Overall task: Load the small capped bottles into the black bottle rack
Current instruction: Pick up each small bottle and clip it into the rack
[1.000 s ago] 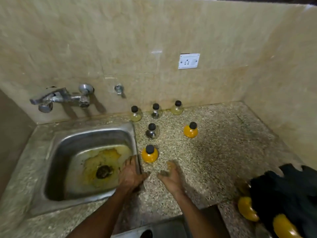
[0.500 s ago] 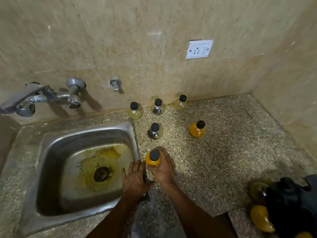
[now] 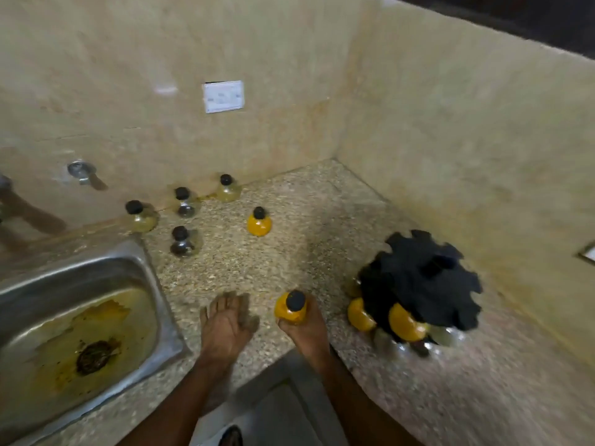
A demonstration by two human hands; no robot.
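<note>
- Speckled stone desk fills the near view, with a steel sink set into its left side; the sink floor is stained yellow around the drain.
- Left hand hovers low over the desk just right of the sink rim, fingers spread loosely, holding nothing.
- Right hand is closed around a yellow bottle with a black cap, upright and lifted off the desk.
- Black rack stands to the right of that hand, near the side wall; its notched top disc is blurred. Two yellow bottles hang or sit at its near lower edge, with a few clear ones beside them, too blurred to count.
- Farther back, a second yellow bottle stands alone on the desk.
- Left of it is a dark bottle, near the sink's far corner.
- Three more bottles line the foot of the back wall, apart from each other.
- White socket sits on the wall above them.
</note>
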